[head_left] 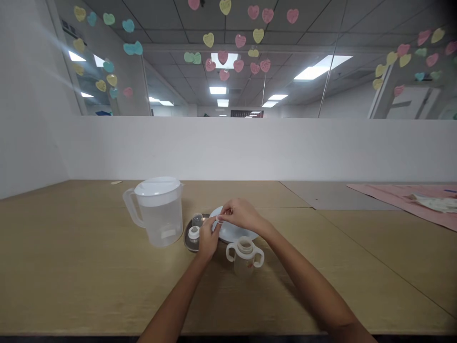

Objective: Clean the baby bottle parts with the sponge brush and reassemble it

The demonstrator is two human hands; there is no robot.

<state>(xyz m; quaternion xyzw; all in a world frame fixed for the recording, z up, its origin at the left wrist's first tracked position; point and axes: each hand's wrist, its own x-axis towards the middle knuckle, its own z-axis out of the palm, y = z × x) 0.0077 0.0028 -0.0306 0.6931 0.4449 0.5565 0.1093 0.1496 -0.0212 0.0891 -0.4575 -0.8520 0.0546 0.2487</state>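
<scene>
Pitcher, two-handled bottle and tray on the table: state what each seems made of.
Pitcher: likely plastic, smooth; its walls look milky and translucent.
Two-handled bottle: see-through body, plastic or glass, I can't tell; its handles, opaque white and smooth, look like plastic.
Tray: probably metal, given its grey, shiny rim.

Left arm (pixel 176 297) is bare and slants up to the right, ending in the left grip (pixel 209 237) with its fingers pointing away from the body. Right arm (pixel 307 276), bare too, angles in from the lower right, wrist (pixel 263 227) kinda bent, and the right grip (pixel 241 213) arches palm-down, thumb and fingers pinched. Fingertips end up super close; can't tell if they're actually touching tbh.
</scene>
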